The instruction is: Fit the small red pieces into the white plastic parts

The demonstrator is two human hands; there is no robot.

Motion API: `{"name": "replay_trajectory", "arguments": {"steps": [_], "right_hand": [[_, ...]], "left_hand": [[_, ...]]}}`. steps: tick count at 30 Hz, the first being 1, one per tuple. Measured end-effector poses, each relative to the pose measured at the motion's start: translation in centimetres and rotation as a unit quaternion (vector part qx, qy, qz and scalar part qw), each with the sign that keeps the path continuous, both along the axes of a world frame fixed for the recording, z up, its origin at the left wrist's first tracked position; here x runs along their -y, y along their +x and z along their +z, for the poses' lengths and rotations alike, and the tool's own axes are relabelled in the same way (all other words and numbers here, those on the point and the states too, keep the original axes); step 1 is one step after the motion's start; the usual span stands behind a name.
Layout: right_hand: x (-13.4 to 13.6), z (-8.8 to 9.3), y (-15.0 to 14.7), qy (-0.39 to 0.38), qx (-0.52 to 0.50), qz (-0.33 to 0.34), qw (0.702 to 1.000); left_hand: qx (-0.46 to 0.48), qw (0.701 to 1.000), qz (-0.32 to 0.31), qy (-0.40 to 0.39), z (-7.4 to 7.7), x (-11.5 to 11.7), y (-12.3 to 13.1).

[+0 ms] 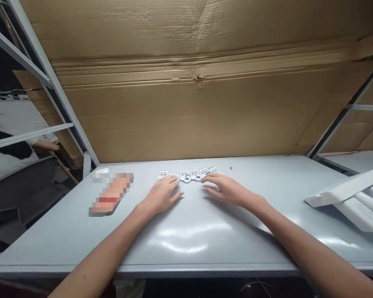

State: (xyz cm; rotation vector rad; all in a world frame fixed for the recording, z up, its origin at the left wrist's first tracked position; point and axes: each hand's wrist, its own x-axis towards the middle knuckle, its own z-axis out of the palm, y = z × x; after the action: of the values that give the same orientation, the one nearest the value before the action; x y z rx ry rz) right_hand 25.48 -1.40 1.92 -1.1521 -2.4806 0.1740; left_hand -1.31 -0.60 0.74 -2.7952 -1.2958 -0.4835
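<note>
1. Far left, a pale metal frame (60, 97) slants up beside the table (186, 219), with a dim, cluttered area beyond it.
2. On the table's left part lies a long orange-pink item (113, 194), set at a slant (it is pixelated, so I cannot tell what it is). A small white item (103, 171) sits just behind its far end, blurred too.
3. Next comes the left hand (163, 193), palm down, with its fingers loosely extended and the thumb well apart from them, pointing right. Its fingertips are at the left end of the row of small parts; I cannot tell whether they touch. It shows no grip on anything.
4. In the middle, the white parts (185, 176) stand in a side-by-side row near the table's back edge, between and just beyond the two hands. Some have a ring-shaped near end; the hands partly cover others.
5. The right hand (222, 188) is at the row's right end, half open, thumb below the fingers with a gap between. It has no visible hold on anything, and contact is unclear.
6. Behind everything, cardboard (205, 111) forms a creased wall.
7. Past the right hand, a tiny dark bit (231, 168) lies near the back edge.
8. Far right, long white pieces (351, 194) lie piled, one across the others.
</note>
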Motion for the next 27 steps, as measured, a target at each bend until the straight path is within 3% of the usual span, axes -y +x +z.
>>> {"name": "replay_trajectory", "arguments": {"steps": [5, 11, 17, 27], "right_hand": [[1.2, -1.2, -2.5, -0.016, 0.01, 0.068, 0.997], [1.1, -1.7, -2.3, -0.017, 0.003, 0.064, 0.998], [0.9, -1.8, -2.3, -0.007, 0.002, 0.074, 0.997], [0.8, -1.4, -2.1, -0.012, -0.006, 0.074, 0.997]], "left_hand": [[-0.049, 0.997, 0.013, -0.051, 0.3, 0.6, 0.1], [-0.049, 0.996, 0.013, -0.075, -0.5, -0.2, -0.1], [-0.025, 0.995, 0.022, -0.093, -0.2, -0.1, 0.5], [-0.016, 0.995, -0.033, -0.09, -0.1, 0.1, 0.6]]}}
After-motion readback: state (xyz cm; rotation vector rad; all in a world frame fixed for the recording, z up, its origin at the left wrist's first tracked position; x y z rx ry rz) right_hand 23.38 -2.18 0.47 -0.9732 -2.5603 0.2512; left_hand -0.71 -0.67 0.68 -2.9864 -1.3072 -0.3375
